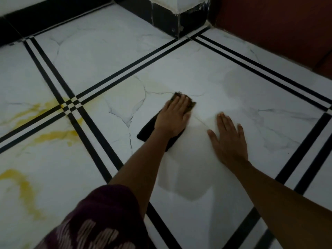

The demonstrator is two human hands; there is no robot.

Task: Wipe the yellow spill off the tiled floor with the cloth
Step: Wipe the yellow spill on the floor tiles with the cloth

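A dark cloth (147,132) lies flat on the white marble-look tile, its far end stained brownish-yellow. My left hand (172,117) presses palm-down on the cloth, fingers pointing away from me. To its right, my right hand (228,137) rests flat on the bare tile with fingers spread and nothing in it. Yellow spill (53,136) streaks the tiles to the left of the cloth, beyond the black stripes, and a longer curved yellow streak (23,186) sits nearer me. A faint yellowish smear (125,87) shows just beyond the cloth.
Double black stripes (93,130) cross the floor between tiles. A black-tiled column base (179,20) and black skirting (53,13) stand at the back. A red-brown wall (269,24) runs along the right. My maroon patterned garment (100,221) fills the bottom left.
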